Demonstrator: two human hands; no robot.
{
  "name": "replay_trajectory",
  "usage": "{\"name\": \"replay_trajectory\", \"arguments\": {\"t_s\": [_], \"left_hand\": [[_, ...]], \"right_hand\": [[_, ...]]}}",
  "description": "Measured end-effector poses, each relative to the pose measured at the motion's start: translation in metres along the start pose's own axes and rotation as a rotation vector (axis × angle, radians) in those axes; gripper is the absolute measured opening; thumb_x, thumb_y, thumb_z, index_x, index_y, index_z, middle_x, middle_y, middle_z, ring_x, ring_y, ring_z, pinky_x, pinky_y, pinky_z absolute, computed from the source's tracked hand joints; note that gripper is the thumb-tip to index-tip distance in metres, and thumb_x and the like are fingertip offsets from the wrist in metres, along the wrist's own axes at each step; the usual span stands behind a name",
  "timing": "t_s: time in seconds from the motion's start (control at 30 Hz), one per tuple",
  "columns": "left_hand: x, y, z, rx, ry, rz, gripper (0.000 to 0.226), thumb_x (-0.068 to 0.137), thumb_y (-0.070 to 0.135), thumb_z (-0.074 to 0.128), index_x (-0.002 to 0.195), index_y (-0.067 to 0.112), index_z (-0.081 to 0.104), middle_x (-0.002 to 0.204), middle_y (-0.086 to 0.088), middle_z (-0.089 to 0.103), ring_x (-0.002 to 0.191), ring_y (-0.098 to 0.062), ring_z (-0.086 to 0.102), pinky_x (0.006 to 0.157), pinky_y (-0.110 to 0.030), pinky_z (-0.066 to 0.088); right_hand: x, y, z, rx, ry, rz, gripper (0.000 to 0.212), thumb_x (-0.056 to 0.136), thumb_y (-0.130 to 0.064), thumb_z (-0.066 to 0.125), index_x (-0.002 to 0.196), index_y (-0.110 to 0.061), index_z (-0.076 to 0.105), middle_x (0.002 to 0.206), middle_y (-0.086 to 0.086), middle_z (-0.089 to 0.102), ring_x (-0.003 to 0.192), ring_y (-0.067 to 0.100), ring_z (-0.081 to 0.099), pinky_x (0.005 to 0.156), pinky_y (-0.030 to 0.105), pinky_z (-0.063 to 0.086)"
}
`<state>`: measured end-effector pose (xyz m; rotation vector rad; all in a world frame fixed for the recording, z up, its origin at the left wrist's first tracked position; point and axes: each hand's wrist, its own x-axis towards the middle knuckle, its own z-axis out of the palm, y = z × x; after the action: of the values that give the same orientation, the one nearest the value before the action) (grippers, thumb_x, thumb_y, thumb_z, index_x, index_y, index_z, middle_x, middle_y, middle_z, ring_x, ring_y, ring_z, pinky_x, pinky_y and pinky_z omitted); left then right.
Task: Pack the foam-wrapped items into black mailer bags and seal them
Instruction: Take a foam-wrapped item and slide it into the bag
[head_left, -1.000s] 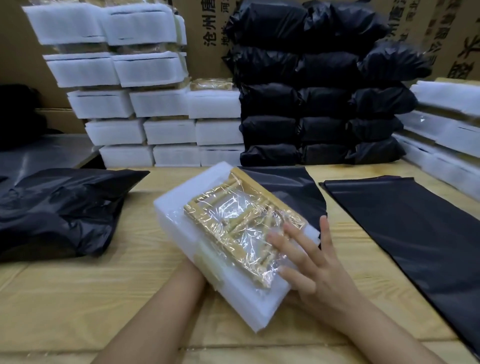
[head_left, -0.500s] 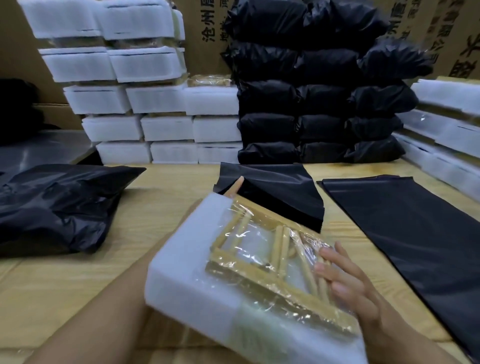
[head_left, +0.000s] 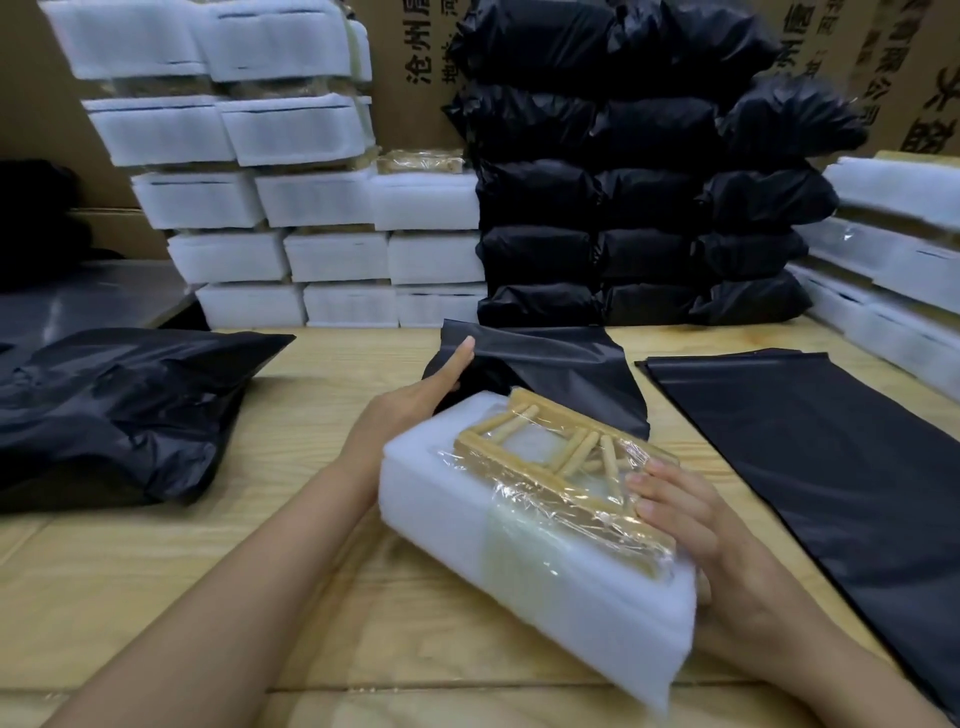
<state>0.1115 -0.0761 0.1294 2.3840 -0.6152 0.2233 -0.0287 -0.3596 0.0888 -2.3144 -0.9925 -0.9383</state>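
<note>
A foam-wrapped item (head_left: 519, 551), a white foam block with wooden pieces under clear film on top, lies tilted over the wooden table (head_left: 249, 582). My right hand (head_left: 691, 519) grips its right side, fingers curled over the film. Its far end sits at the mouth of a black mailer bag (head_left: 566, 369) lying flat just beyond it. My left hand (head_left: 421, 400) holds the bag's left edge at the opening, thumb up along the plastic; the other fingers are hidden behind the bag and the foam.
Stacked foam-wrapped items (head_left: 311, 202) stand at the back left, and packed black bags (head_left: 649, 208) are piled at the back centre. Flat black mailers (head_left: 831, 467) lie to the right, a crumpled black bag (head_left: 119, 410) to the left. More foam items (head_left: 898, 239) line the right edge.
The foam-wrapped item has swung round and moved toward the bag's mouth. My left hand came out from under it and took hold of the bag's edge.
</note>
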Motion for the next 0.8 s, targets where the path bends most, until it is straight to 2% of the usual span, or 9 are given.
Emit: {"name": "replay_trajectory", "arguments": {"t_s": [0.07,0.13,0.23,0.3,0.4,0.47,0.57,0.7,0.8], "left_hand": [[-0.002,-0.003,0.001,0.142,0.044,0.068,0.095,0.087,0.028,0.061,0.137,0.053,-0.016,0.128,-0.006,0.058,0.109,-0.028,0.058,0.09,-0.037,0.046],[-0.008,-0.008,0.003,0.184,0.125,0.099,0.099,0.085,0.02,0.062,0.137,0.051,-0.016,0.13,-0.002,0.058,0.105,-0.028,0.06,0.087,-0.037,0.047],[-0.008,-0.018,0.01,0.188,0.247,0.202,0.099,0.074,-0.005,0.063,0.149,0.03,0.008,0.115,-0.001,0.067,0.078,-0.027,0.063,0.069,-0.039,0.054],[-0.009,-0.022,0.017,0.242,0.341,0.303,0.099,0.064,-0.016,0.063,0.148,0.022,0.028,0.095,0.0,0.069,0.058,-0.02,0.053,0.051,-0.028,0.051],[-0.007,-0.015,0.026,0.265,0.472,0.433,0.083,0.07,-0.015,0.05,0.143,0.018,0.032,0.124,-0.004,0.064,0.081,-0.017,0.064,0.051,-0.025,0.051],[-0.006,-0.009,0.032,0.235,0.541,0.481,0.084,0.07,-0.023,0.05,0.143,0.014,0.031,0.139,-0.006,0.052,0.107,-0.015,0.058,0.071,-0.026,0.055],[-0.009,0.004,0.045,0.103,0.63,0.246,0.075,0.08,-0.011,0.06,0.144,0.015,0.031,0.148,-0.011,0.037,0.124,-0.021,0.041,0.098,-0.021,0.037],[-0.011,0.009,0.053,-0.276,0.442,-0.455,0.096,0.083,0.023,0.067,0.151,0.024,-0.002,0.144,-0.011,0.026,0.123,-0.026,0.042,0.085,-0.026,0.033],[-0.014,0.001,0.053,-0.22,0.269,-0.427,0.11,0.076,0.007,0.066,0.15,0.031,-0.012,0.128,-0.007,0.044,0.101,-0.023,0.054,0.079,-0.027,0.04]], "right_hand": [[0.0,0.002,0.0,-0.065,-0.056,0.025,0.074,0.081,-0.038,0.069,0.142,-0.025,0.028,0.145,-0.001,0.038,0.135,0.031,0.037,0.095,0.063,0.04],[0.002,0.005,-0.003,-0.148,-0.052,0.038,0.077,0.077,-0.039,0.071,0.14,-0.023,0.029,0.144,-0.001,0.038,0.135,0.028,0.037,0.097,0.058,0.04],[0.007,0.003,-0.011,-0.23,-0.069,0.045,0.086,0.068,-0.035,0.079,0.138,-0.022,0.032,0.143,0.0,0.038,0.134,0.024,0.037,0.101,0.046,0.037],[0.011,0.003,-0.015,-0.308,-0.082,0.095,0.099,0.054,-0.031,0.09,0.136,-0.017,0.035,0.141,0.002,0.038,0.131,0.025,0.037,0.1,0.042,0.035],[0.02,-0.001,-0.013,-0.432,-0.118,0.179,0.105,0.048,-0.035,0.092,0.135,-0.016,0.037,0.137,0.003,0.043,0.127,0.027,0.041,0.093,0.041,0.035],[0.025,-0.004,-0.01,-0.498,-0.14,0.181,0.102,0.049,-0.038,0.09,0.135,-0.019,0.039,0.133,0.005,0.049,0.123,0.028,0.044,0.089,0.043,0.036],[0.029,-0.007,-0.004,-0.563,-0.152,0.1,0.088,0.058,-0.038,0.079,0.135,-0.023,0.04,0.133,0.004,0.048,0.121,0.027,0.045,0.086,0.045,0.035],[0.033,-0.015,0.004,-0.565,-0.146,0.128,0.096,0.05,-0.036,0.08,0.136,-0.024,0.039,0.133,0.002,0.043,0.118,0.027,0.044,0.086,0.044,0.033],[0.042,-0.024,0.013,-0.554,-0.152,0.208,0.106,0.04,-0.033,0.083,0.136,-0.024,0.038,0.131,0.002,0.044,0.117,0.027,0.043,0.085,0.041,0.028]]}}
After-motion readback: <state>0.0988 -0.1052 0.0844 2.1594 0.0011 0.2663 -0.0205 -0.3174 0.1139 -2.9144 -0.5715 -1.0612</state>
